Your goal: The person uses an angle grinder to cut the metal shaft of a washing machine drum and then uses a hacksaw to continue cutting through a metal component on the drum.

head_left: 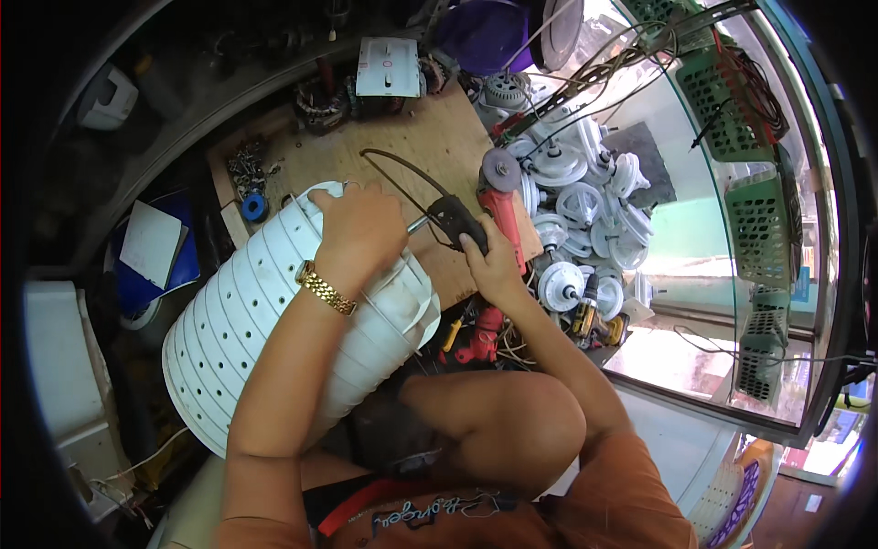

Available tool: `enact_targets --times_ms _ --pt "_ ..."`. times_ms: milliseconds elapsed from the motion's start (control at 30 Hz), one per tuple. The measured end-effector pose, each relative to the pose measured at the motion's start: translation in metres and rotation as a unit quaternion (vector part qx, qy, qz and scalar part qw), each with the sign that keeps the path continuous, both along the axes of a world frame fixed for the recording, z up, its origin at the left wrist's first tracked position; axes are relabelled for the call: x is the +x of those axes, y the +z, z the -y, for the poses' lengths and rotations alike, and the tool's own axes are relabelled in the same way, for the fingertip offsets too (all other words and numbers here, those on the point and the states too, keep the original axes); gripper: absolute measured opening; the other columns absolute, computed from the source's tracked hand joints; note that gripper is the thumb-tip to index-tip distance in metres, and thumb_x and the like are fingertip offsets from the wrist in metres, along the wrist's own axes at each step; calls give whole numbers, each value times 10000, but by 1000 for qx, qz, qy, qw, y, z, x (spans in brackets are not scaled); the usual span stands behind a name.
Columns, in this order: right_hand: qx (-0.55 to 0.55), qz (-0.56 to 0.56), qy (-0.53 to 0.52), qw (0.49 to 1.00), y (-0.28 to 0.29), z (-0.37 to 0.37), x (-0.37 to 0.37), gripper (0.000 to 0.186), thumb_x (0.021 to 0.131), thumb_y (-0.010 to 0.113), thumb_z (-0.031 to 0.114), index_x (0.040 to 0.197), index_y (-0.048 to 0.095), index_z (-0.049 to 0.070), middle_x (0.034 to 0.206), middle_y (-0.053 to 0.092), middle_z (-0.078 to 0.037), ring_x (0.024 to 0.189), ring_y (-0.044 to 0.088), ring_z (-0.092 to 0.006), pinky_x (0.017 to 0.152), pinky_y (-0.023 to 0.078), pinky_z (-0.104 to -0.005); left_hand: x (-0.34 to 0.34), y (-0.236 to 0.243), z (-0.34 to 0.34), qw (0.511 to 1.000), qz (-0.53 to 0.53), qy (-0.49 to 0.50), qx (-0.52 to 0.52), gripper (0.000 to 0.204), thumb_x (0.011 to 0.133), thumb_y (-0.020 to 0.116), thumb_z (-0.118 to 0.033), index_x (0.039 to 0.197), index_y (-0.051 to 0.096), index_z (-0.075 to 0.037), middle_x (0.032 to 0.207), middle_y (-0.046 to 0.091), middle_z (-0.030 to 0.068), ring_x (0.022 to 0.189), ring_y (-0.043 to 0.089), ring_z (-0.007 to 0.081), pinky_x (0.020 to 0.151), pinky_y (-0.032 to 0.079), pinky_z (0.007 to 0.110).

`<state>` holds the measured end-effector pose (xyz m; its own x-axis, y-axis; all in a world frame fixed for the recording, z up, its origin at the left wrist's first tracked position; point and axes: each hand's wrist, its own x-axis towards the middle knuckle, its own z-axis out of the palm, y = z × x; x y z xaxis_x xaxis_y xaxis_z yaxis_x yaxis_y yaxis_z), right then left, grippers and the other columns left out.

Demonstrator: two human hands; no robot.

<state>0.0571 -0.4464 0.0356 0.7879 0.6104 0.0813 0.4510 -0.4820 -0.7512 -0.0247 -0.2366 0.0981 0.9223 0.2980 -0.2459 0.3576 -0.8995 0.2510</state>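
A white ribbed drum [242,316] with rows of small holes, like a washing machine spin tub, lies tilted across my lap, its far end on the wooden board. My left hand [361,224], a gold watch on its wrist, is closed over that far end. In my right hand [497,270] is a small hacksaw [455,220], gripped by its black handle. Its curved frame points away to the upper left over the board. A short metal shaft [418,224] shows between my left hand and the saw handle. Whether the blade touches anything, I cannot tell.
A red angle grinder [499,201] stands at the board's [430,128] right edge, beside a pile of white plastic pulleys [581,201]. Screws [249,169] and blue tape [254,208] lie at the left. A yellow drill [585,316] and cables are near my right forearm; a glass case stands beyond.
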Motion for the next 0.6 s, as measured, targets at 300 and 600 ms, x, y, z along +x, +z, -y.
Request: enact_targets --times_ms 300,600 --pt "-183 -137 -17 973 156 100 -44 223 987 624 121 1174 596 3 798 624 -118 706 596 -160 657 466 -317 -4 0 -11 999 -48 -20 -2 285 947 541 -218 1028 758 -53 1242 652 154 1225 583 345 981 357 734" --pt "-25 72 45 996 -31 -33 15 288 965 664 195 1140 582 -19 857 640 -285 730 613 -418 671 490 -431 -1 -1 -3 1000 -9 0 -26 278 908 597 -252 1026 764 -63 1226 664 127 1216 590 330 946 370 724"
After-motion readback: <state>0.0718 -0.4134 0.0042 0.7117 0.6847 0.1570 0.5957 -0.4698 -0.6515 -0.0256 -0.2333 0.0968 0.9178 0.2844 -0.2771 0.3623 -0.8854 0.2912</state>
